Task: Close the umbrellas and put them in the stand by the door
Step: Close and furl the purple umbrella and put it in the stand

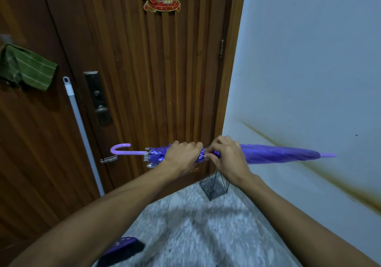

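While the folded purple umbrella [278,153] lies level across mid-frame, the left hand [181,157] clenches its canopy and the right hand [226,155] pinches its strap; the wire stand [213,188] sits below, by the door [144,70].

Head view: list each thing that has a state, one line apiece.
Purple umbrella: folded shut, held level.
Left hand: gripping the canopy.
Right hand: pinching the canopy's strap.
Wire umbrella stand: upright, empty.
Wooden door: closed.
Green cloth: hanging.

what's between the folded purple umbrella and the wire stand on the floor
Head view: only the right hand and wrist, gripping the purple umbrella. Below them, open air down to the wire stand.
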